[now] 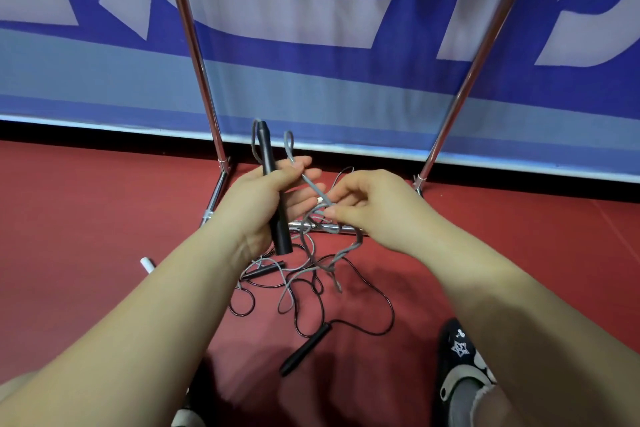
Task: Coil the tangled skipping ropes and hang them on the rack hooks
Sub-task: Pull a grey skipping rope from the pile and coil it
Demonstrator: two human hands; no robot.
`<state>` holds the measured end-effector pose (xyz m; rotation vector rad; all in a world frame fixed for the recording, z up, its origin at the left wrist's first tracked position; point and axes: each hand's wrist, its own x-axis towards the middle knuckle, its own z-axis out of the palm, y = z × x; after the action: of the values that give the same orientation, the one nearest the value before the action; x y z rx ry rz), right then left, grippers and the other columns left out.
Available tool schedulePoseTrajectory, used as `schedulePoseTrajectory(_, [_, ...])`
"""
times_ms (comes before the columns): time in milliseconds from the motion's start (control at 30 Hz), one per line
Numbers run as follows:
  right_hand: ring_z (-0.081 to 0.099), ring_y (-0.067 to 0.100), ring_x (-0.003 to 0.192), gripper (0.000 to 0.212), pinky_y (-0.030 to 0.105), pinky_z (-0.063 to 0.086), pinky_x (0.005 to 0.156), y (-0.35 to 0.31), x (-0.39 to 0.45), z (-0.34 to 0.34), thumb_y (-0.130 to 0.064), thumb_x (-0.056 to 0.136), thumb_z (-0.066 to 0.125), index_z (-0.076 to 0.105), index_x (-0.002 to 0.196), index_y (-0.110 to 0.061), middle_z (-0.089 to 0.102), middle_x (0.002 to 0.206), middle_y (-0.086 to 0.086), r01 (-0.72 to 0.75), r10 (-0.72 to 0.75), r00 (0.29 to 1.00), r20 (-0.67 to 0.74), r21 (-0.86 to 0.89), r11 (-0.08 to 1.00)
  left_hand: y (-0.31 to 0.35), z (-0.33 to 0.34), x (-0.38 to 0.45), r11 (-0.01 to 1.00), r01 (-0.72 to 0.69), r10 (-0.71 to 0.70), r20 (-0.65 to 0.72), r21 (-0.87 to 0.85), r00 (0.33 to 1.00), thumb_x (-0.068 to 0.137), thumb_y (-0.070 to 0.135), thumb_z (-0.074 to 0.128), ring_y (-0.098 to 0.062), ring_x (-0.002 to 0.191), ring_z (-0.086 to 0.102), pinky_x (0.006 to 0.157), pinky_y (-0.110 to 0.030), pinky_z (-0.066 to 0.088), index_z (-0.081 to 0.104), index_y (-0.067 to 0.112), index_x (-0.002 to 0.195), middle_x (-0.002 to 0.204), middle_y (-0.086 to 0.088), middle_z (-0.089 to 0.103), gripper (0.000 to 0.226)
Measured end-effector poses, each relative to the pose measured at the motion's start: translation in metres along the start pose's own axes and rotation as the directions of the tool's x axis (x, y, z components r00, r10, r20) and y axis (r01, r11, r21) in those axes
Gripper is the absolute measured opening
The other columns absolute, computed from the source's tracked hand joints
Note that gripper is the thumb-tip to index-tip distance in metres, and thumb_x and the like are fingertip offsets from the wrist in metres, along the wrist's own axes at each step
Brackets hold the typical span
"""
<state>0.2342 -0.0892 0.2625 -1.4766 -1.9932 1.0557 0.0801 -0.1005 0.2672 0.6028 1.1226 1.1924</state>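
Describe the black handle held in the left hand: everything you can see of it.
The black handle is a slim, matte, round stick, plastic or rubber by its look, tapering slightly toward the top. It stands nearly upright, leaning a little left, lifted above the red floor. The left hand grips its middle, so that part is hidden; both ends stick out. A grey cord leaves its top end, loops down beside it and runs on to the right hand, which pinches it above the tangle.

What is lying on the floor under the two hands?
Under the left hand and right hand lie tangled ropes, grey and black, two black handles and the rack's base bar. The forearms cover part of the tangle.
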Motion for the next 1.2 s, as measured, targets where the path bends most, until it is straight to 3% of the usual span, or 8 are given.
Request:
schedulePoseTrajectory(333, [0.062, 0.016, 0.077, 0.014, 0.029, 0.052, 0.077, 0.014, 0.003, -0.009, -0.015, 0.084, 0.068, 0.065, 0.076, -0.026, 0.059, 0.068, -0.009, -0.147, 0.155, 0.988, -0.009, -0.378, 0.914, 0.011, -0.013, 0.007, 0.989, -0.059, 0.042, -0.124, -0.134, 0.991, 0.097, 0.012, 0.051, -0.011, 0.062, 0.071, 0.055, -0.02, 0.057, 0.063, 0.012, 0.092, 0.068, 0.003, 0.073, 0.012])
schedulePoseTrajectory(500, [0.06, 0.015, 0.08, 0.008, 0.024, 0.048, 0.077, 0.021, 0.003, -0.009, -0.015, 0.084, 0.068, 0.072, 0.09, -0.018, 0.059, 0.07, -0.008, -0.213, 0.302, 0.949, 0.095, -0.514, 0.831, 0.019, -0.017, 0.006, 0.981, -0.065, 0.04, -0.137, -0.183, 0.99, 0.098, 0.014, 0.051, -0.01, 0.06, 0.071, 0.053, -0.019, 0.056, 0.062, 0.013, 0.09, 0.066, 0.004, 0.072, 0.014])
schedulePoseTrajectory(633, [0.061, 0.015, 0.088, 0.021, 0.027, 0.048, 0.084, 0.014, 0.001, 0.0, -0.027, 0.084, 0.07, 0.065, 0.103, -0.023, 0.067, 0.094, -0.003, -0.175, 0.201, 0.979, 0.04, -0.346, 0.922, 0.017, -0.015, 0.005, 0.979, -0.01, -0.01, -0.096, -0.204, 0.995, 0.097, 0.013, 0.052, -0.011, 0.061, 0.071, 0.054, -0.021, 0.057, 0.063, 0.011, 0.094, 0.068, 0.002, 0.073, 0.012])
schedulePoseTrajectory(767, [0.056, 0.003, 0.075, 0.035, 0.025, 0.045, 0.078, 0.008, 0.005, 0.008, -0.034, 0.082, 0.071, 0.058, 0.114, -0.027, 0.065, 0.089, -0.01, -0.103, 0.102, 0.995, -0.014, -0.131, 0.986, 0.014, -0.01, 0.004, 0.978, 0.045, -0.056, -0.051, -0.204, 0.997, 0.096, 0.013, 0.053, -0.012, 0.06, 0.071, 0.055, -0.021, 0.057, 0.064, 0.011, 0.091, 0.068, 0.002, 0.073, 0.013])
schedulePoseTrajectory(933, [0.057, 0.009, 0.077, 0.005, 0.024, 0.045, 0.076, 0.002, 0.009, 0.015, -0.027, 0.086, 0.068, 0.065, 0.088, -0.026, 0.063, 0.082, -0.011, 0.031, -0.039, 0.999, -0.036, -0.193, 0.981, 0.014, -0.009, 0.003, 0.977, 0.068, -0.074, -0.024, -0.203, 0.997, 0.097, 0.013, 0.052, -0.011, 0.059, 0.071, 0.056, -0.02, 0.057, 0.064, 0.011, 0.089, 0.068, 0.001, 0.073, 0.015])
schedulePoseTrajectory(1033, [0.06, 0.014, 0.072, 0.006, 0.027, 0.046, 0.071, -0.001, 0.009, 0.014, -0.025, 0.087, 0.067, 0.065, 0.081, -0.023, 0.067, 0.078, -0.004, 0.039, -0.049, 0.997, -0.055, -0.163, 0.986, 0.018, -0.013, 0.005, 0.975, 0.041, -0.05, -0.035, -0.22, 0.998, 0.097, 0.016, 0.052, -0.012, 0.063, 0.071, 0.058, -0.021, 0.058, 0.065, 0.011, 0.09, 0.07, 0.0, 0.073, 0.015])
schedulePoseTrajectory(1133, [0.064, 0.016, 0.07, 0.008, 0.027, 0.054, 0.07, -0.01, 0.007, 0.01, -0.017, 0.09, 0.063, 0.066, 0.084, -0.013, 0.072, 0.083, 0.008, -0.019, 0.028, 0.997, -0.066, 0.132, 0.991, 0.016, -0.017, 0.008, 0.992, 0.011, -0.016, -0.036, -0.129, 0.999, 0.099, 0.027, 0.048, -0.011, 0.072, 0.071, 0.067, -0.023, 0.058, 0.063, 0.013, 0.094, 0.078, 0.001, 0.074, 0.02])
schedulePoseTrajectory(1200, [0.067, 0.012, 0.068, 0.011, 0.02, 0.055, 0.065, -0.016, 0.006, 0.005, -0.014, 0.093, 0.058, 0.064, 0.085, -0.011, 0.071, 0.082, 0.007, -0.097, 0.126, 0.991, -0.04, 0.427, 0.899, 0.011, -0.019, 0.01, 0.998, -0.006, 0.008, -0.046, 0.059, 0.999, 0.098, 0.03, 0.049, -0.013, 0.083, 0.068, 0.077, -0.025, 0.054, 0.063, 0.015, 0.098, 0.088, 0.001, 0.072, 0.021])
